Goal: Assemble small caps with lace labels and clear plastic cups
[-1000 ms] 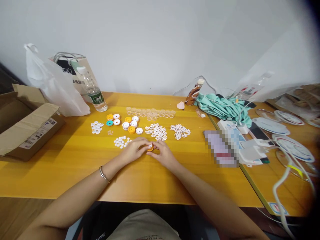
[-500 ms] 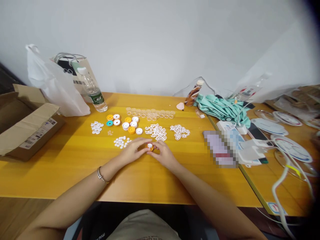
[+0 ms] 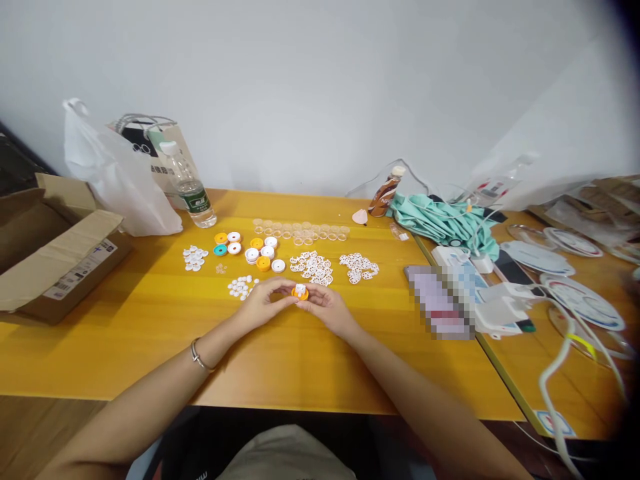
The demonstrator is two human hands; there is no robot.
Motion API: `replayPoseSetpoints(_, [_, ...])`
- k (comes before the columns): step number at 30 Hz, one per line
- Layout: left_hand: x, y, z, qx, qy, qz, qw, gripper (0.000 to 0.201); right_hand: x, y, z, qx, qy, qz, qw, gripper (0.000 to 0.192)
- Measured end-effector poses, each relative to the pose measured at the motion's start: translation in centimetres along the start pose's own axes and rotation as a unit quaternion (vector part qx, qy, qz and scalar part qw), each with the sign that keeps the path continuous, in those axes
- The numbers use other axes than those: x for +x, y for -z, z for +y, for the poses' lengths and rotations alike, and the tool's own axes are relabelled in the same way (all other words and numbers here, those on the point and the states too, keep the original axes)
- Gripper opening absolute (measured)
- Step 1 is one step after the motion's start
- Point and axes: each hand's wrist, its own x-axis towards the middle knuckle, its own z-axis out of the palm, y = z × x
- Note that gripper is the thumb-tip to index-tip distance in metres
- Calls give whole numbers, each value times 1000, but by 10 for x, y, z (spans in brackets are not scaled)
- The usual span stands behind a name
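Note:
Between my two hands is a small round orange part with a white piece on top. The fingertips of my left hand grip its left side, and those of my right hand its right side. Just beyond them lie round orange and white cup-shaped parts, with one teal-centred part among them. White openwork pieces form a pile behind my hands, and a second openwork pile sits to the right. Small white caps are scattered near my left hand.
Clear plastic rings stand in rows farther back. White pieces lie left, near an open cardboard box and a water bottle. At right are a brown drink bottle, green cloth, a blurred-out flat object and cables.
The white piece on the orange part now shows more plainly, standing up from it. Both hands stay around the part, with slightly shifted fingers. The camera view has tilted a little.

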Motion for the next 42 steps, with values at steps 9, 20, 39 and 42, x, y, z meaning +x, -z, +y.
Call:
replayPoseSetpoints(9, [51, 23, -2, 173, -3, 109, 979, 22, -2, -6, 1, 71, -53, 23, 996, 39])
replayPoseSetpoints(20, [134, 10, -33, 325, -33, 142, 935, 12, -3, -3, 0, 60, -38, 19, 997, 41])
replayPoseSetpoints(39, [78, 33, 51, 93, -21, 113, 989, 24, -10, -3, -19, 101, -13, 53, 993, 37])
replayPoseSetpoints(42, [45, 40, 80, -34, -32, 83, 995, 22, -14, -3, -27, 120, 2, 48, 992, 33])
